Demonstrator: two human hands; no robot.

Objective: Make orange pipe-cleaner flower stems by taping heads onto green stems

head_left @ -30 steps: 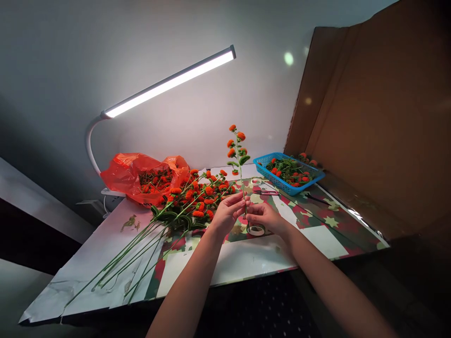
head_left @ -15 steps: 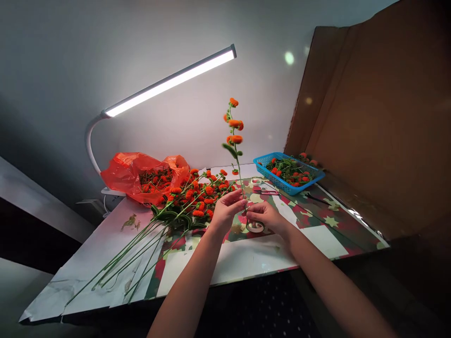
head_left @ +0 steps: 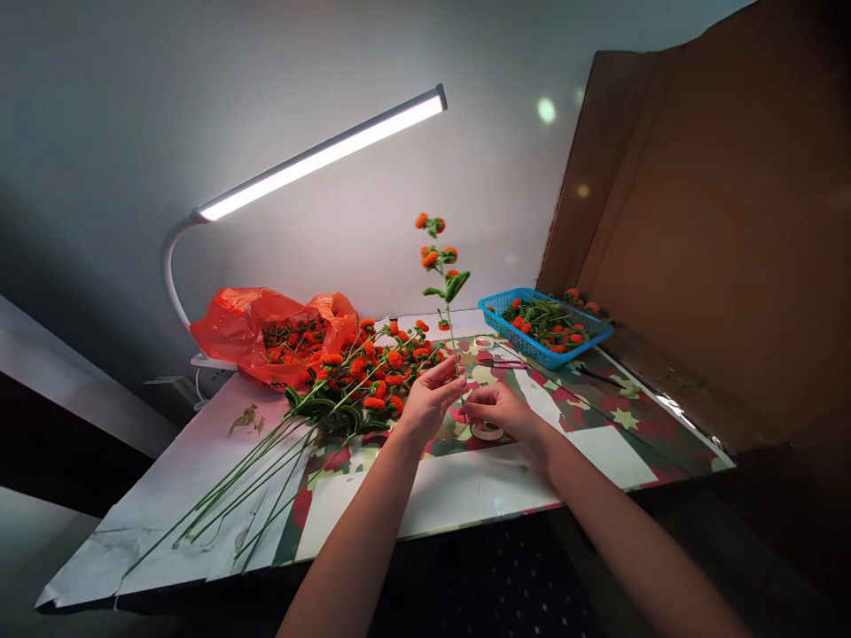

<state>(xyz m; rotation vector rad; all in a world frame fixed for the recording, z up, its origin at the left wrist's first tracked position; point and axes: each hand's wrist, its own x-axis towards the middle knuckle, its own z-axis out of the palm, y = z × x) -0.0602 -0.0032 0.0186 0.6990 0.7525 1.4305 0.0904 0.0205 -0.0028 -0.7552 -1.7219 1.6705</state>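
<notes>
My left hand [head_left: 433, 396] is closed around the thin green stem of an artificial flower spray [head_left: 442, 259], which stands upright with orange pompom blooms and fuzzy green leaves. At the stem's lower end, the fingers of my right hand [head_left: 498, 409] are pinched together beside my left fingertips. Just under that hand is a roll of tape [head_left: 487, 431], partly covered by the fingers; its strip seems to run up into the pinch. A pile of finished-looking orange flower stems [head_left: 372, 377] lies to the left of my hands.
A red plastic bag [head_left: 230, 332] of orange blooms sits at the back left, under a lit lamp [head_left: 325, 158]. Back right is a blue basket [head_left: 555, 359] of flowers. Small snips [head_left: 503, 363] and another tape roll [head_left: 484, 342] lie before it. Cardboard [head_left: 705, 221] stands right.
The flower spray rose, then came down again, and its blooms and leaves turned about the stem. The tape roll swung slightly below my right hand. Both hands stayed nearly in place.
</notes>
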